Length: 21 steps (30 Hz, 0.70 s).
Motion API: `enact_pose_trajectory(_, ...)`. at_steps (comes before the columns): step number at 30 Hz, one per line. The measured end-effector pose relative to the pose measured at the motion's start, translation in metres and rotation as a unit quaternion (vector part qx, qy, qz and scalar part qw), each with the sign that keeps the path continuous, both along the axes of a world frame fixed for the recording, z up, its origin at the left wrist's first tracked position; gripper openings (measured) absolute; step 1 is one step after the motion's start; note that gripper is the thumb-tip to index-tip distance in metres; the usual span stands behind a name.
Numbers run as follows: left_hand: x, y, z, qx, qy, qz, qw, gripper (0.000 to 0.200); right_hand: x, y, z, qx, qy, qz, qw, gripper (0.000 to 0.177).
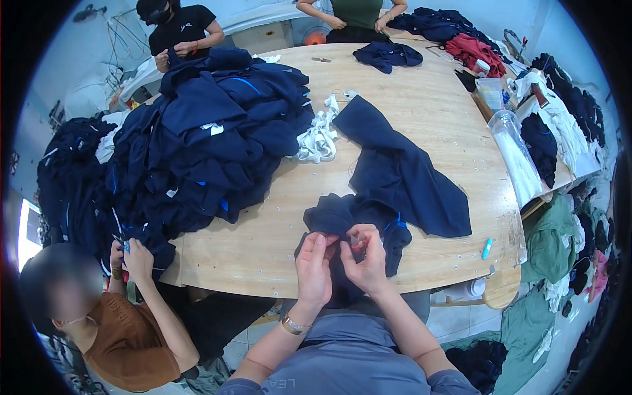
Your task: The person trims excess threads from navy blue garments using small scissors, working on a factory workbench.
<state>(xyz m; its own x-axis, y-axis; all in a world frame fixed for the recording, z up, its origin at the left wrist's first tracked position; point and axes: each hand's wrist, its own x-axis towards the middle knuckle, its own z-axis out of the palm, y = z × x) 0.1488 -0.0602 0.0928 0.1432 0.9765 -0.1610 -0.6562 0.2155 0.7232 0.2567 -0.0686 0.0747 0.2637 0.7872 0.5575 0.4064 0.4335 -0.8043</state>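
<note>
- A person's left hand (312,268) pinches a fold of a navy garment (411,181) between thumb and fingers, at the near edge of a wide wooden table (250,257).
- The right hand (367,261), just beside it, is curled closed on a small reddish object (358,244), mostly hidden by the fingers; its thumb is at the same fold.
- The garment lies crumpled under the hands, part of it hanging over the near edge toward the lap. The rest stretches away across the tabletop, its wide panel angled to the right.
- Left of the hands, bare wood runs along the near edge to a large heap of navy clothes (204,131), which fills the table's left side.
- White strips (318,139) lie between heap and garment, leaving little room there.
- Right of the garment, wood is open as far as a clear plastic bag (515,155) at the right edge. A light blue pen (487,249) lies near the right corner.
- Beyond the garment, open wood reaches a dark cloth (387,56) near the far edge.
- A co-worker in brown (135,336) sits close on the left; two more people are at the far side.
</note>
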Motion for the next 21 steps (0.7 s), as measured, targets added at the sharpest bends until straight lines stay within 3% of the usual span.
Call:
enact_pose_trajectory(5,-0.003,0.002,-0.012,-0.070,-0.054,-0.053,0.995,0.014,0.005,0.001,0.006,0.042,-0.025,0.033,0.998,0.031)
enact_pose_trajectory(8,-0.002,0.000,-0.011,-0.080,-0.077,-0.093,0.990,0.013,0.015,0.008,0.016,0.057,-0.146,0.073,0.985,0.028)
enact_pose_trajectory(13,-0.001,0.002,-0.004,-0.101,-0.107,-0.068,0.987,0.009,0.011,0.000,0.012,0.028,0.075,0.009,0.997,0.029)
enact_pose_trajectory(16,-0.001,0.006,0.001,-0.113,-0.102,-0.054,0.987,0.007,0.008,-0.006,0.010,0.015,0.326,-0.003,0.945,0.029)
enact_pose_trajectory(19,-0.002,0.007,0.000,-0.112,-0.103,-0.061,0.986,0.008,0.005,-0.009,-0.006,0.029,0.263,0.002,0.964,0.029)
enact_pose_trajectory(21,-0.003,0.005,-0.007,-0.094,-0.084,-0.066,0.990,0.008,0.005,-0.010,0.001,0.013,0.039,-0.007,0.999,0.039)
